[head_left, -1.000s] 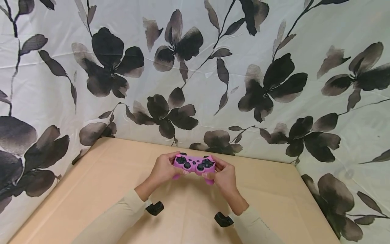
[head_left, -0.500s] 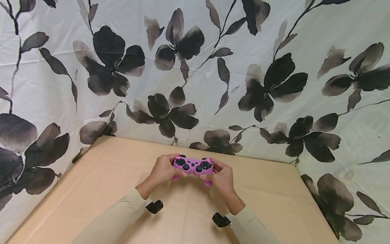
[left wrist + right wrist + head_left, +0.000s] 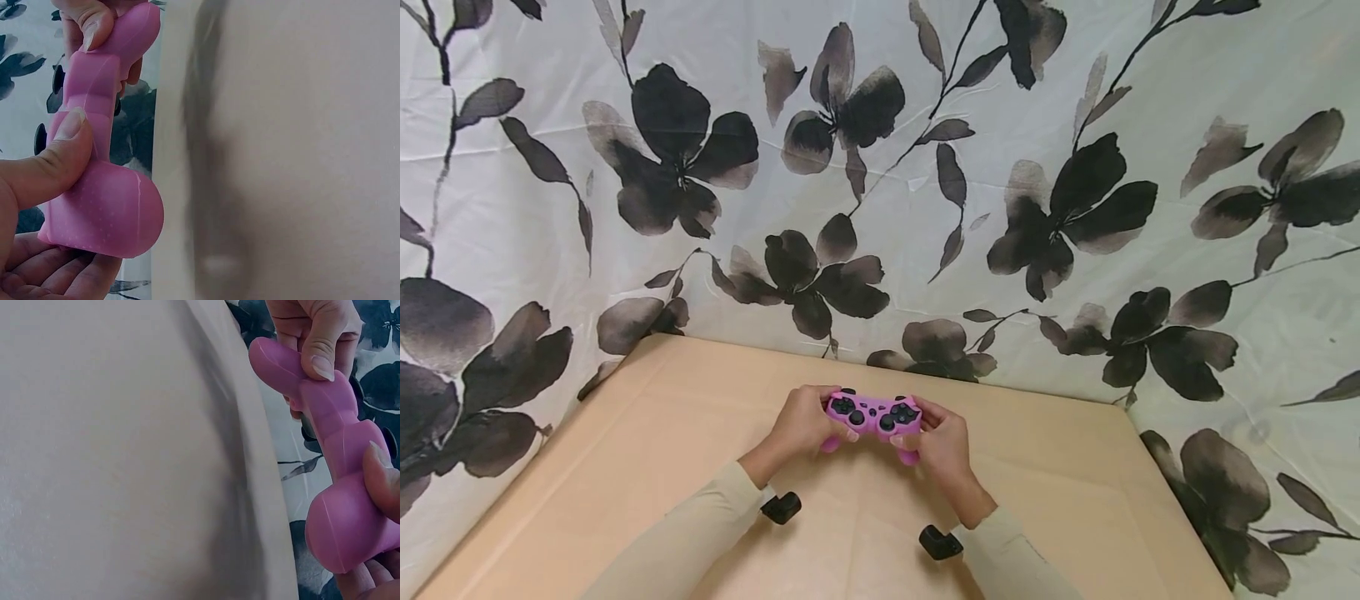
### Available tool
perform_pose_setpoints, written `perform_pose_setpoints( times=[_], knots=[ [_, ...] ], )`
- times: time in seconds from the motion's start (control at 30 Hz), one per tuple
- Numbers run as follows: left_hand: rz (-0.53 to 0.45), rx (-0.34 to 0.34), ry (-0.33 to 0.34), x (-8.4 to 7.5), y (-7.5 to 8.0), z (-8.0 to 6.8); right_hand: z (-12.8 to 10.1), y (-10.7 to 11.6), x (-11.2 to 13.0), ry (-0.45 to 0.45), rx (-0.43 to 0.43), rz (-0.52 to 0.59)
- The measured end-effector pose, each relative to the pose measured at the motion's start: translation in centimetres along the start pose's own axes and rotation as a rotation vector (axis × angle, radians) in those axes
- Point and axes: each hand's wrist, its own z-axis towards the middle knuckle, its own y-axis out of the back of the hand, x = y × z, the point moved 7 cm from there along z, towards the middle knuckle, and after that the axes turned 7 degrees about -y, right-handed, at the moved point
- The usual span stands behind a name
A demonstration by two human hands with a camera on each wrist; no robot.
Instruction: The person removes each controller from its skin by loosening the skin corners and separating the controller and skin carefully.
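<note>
A pink game controller (image 3: 873,414) with black buttons and sticks is held above the tan table (image 3: 655,433), gripped at both ends. My left hand (image 3: 801,422) wraps its left grip, thumb lying along the face. My right hand (image 3: 942,440) wraps the right grip, thumb near the sticks. In the left wrist view the pink grip (image 3: 109,206) sits in my palm with my thumb (image 3: 56,156) on top. In the right wrist view the other pink grip (image 3: 344,528) shows edge on, with my left hand's fingers (image 3: 315,331) at the far end.
A floral black-and-white cloth (image 3: 880,167) hangs behind and around the table. Small black wrist cameras (image 3: 781,507) (image 3: 940,543) sit on the cream sleeves. The table's right edge (image 3: 1172,500) runs close to the cloth.
Both hands and the controller have drifted slightly down and toward me. The grip on it is the same.
</note>
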Motion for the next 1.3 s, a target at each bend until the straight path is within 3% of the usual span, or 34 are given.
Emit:
perform_pose_setpoints(
  times=[0.63,1.3],
  knots=[
    [0.109,0.021,-0.046,0.9,-0.4,0.3,1.0,-0.5,-1.6,-0.003,0.006,-0.087],
    [0.171,0.030,-0.029,1.2,-0.5,0.6,1.3,-0.6,-1.7,-0.005,-0.003,-0.140]
  ],
)
